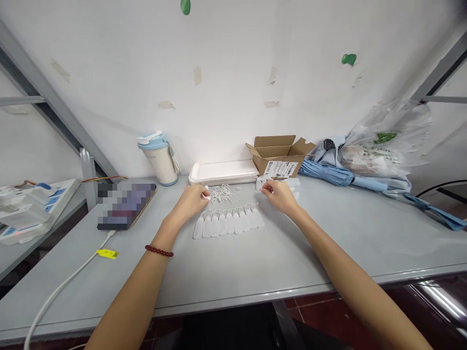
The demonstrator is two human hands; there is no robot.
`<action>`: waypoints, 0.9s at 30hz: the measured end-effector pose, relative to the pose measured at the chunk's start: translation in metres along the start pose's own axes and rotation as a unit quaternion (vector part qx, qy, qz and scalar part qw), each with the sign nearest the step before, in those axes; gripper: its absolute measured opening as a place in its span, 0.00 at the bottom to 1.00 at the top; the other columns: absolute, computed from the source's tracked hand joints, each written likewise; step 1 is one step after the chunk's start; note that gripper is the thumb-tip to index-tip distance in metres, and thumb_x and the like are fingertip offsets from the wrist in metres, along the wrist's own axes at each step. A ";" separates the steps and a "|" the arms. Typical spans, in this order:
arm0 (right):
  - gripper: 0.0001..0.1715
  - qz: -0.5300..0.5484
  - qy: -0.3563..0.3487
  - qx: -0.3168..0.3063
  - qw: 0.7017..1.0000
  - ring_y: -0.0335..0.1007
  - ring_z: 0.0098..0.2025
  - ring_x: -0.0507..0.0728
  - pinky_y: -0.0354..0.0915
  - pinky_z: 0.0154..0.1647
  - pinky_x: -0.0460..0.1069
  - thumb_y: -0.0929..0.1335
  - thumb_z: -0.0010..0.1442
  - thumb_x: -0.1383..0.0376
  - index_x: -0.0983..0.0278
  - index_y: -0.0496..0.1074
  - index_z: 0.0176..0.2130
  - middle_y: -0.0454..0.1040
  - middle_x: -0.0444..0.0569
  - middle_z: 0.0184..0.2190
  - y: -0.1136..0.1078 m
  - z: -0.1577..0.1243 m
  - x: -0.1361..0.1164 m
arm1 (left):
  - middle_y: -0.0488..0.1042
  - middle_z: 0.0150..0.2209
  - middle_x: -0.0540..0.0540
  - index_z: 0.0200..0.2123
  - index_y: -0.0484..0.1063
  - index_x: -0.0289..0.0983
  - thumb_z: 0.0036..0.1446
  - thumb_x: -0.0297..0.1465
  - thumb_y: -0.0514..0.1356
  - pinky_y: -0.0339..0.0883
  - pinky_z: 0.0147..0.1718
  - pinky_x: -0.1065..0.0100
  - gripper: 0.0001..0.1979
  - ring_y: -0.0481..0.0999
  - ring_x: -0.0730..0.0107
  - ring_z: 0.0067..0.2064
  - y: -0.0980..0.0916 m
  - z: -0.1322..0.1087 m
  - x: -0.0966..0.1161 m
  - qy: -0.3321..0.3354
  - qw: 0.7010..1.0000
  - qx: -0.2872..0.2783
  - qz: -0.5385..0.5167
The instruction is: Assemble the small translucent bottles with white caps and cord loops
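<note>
My left hand is closed in a pinch at the left edge of a loose pile of white strings. Small white bits show at its fingertips, too small to name. On the right, my right hand has its thumb and fingers pressed together over some white plastic tags that lie partly under it. Whether a tag is between those fingers is hidden. In front of both hands lies a row of several translucent white tags, side by side, with strings at their top ends.
Behind the strings lies a flat white stack, beside an open cardboard box. A blue-lidded cup and a phone with a white cable stand left. A folded blue umbrella and a plastic bag lie right.
</note>
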State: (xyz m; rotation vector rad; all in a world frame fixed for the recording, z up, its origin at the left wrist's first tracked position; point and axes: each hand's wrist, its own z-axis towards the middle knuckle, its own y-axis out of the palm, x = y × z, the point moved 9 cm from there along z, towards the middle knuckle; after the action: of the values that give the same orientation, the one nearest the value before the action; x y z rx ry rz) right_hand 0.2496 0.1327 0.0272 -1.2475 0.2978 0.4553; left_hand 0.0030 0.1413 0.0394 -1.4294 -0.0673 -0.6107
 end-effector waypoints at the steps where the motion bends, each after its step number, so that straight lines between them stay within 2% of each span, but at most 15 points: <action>1: 0.08 -0.001 -0.001 0.000 1.000 0.69 0.32 0.55 0.59 0.34 0.47 0.63 0.57 0.68 0.65 0.72 0.30 0.77 0.50 0.30 0.000 0.000 0.000 | 0.77 0.29 0.46 0.30 0.75 0.35 0.46 0.27 0.53 0.65 0.33 0.68 0.11 0.75 0.63 0.34 0.003 0.000 0.001 0.004 1.000 -0.008 0.007; 5: 0.08 -0.007 -0.001 0.001 1.000 0.69 0.32 0.55 0.58 0.34 0.47 0.64 0.57 0.68 0.65 0.72 0.30 0.77 0.49 0.30 0.000 0.000 0.000 | 0.77 0.30 0.45 0.30 0.75 0.36 0.45 0.25 0.52 0.65 0.33 0.67 0.12 0.75 0.60 0.36 0.013 0.000 0.001 0.010 0.998 -0.025 0.048; 10: 0.08 -0.010 -0.003 0.000 1.000 0.69 0.32 0.55 0.58 0.34 0.47 0.64 0.57 0.68 0.65 0.72 0.31 0.77 0.49 0.30 0.000 0.000 0.000 | 0.77 0.33 0.42 0.32 0.74 0.35 0.46 0.23 0.53 0.65 0.35 0.64 0.12 0.75 0.57 0.39 0.017 -0.001 0.000 0.013 0.998 -0.019 0.066; 16: 0.08 -0.024 -0.010 0.011 1.000 0.69 0.36 0.57 0.59 0.35 0.49 0.63 0.57 0.68 0.66 0.72 0.31 0.75 0.52 0.34 0.000 0.001 0.004 | 0.77 0.38 0.40 0.35 0.73 0.35 0.53 0.29 0.53 0.64 0.40 0.60 0.10 0.71 0.53 0.45 0.021 0.001 0.003 0.009 0.998 0.006 0.066; 21: 0.11 -0.068 -0.052 0.056 0.995 0.64 0.47 0.62 0.61 0.42 0.52 0.62 0.58 0.69 0.66 0.73 0.39 0.72 0.55 0.42 -0.003 0.001 0.003 | 0.77 0.32 0.43 0.28 0.72 0.37 0.53 0.28 0.53 0.64 0.39 0.61 0.08 0.71 0.54 0.43 0.024 0.004 0.000 0.011 0.999 0.018 0.050; 24: 0.16 -0.097 -0.078 0.062 0.990 0.61 0.48 0.63 0.60 0.46 0.54 0.62 0.59 0.70 0.67 0.72 0.45 0.70 0.57 0.45 -0.001 0.002 0.001 | 0.77 0.29 0.45 0.27 0.72 0.38 0.52 0.26 0.54 0.64 0.37 0.63 0.08 0.72 0.57 0.40 0.022 0.005 -0.002 0.012 0.999 0.025 0.023; 27: 0.20 -0.143 -0.101 0.064 0.982 0.59 0.50 0.65 0.59 0.48 0.56 0.60 0.60 0.71 0.66 0.71 0.49 0.69 0.57 0.49 0.002 0.001 -0.003 | 0.77 0.31 0.45 0.28 0.73 0.37 0.52 0.27 0.53 0.64 0.37 0.64 0.08 0.72 0.59 0.39 0.018 0.005 -0.001 0.007 0.999 0.040 -0.005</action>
State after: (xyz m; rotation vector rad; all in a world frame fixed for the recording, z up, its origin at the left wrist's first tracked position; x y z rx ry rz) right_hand 0.2454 0.1338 0.0271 -1.0878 -0.0255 0.3060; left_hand 0.0110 0.1465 0.0236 -1.3471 -0.0872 -0.6194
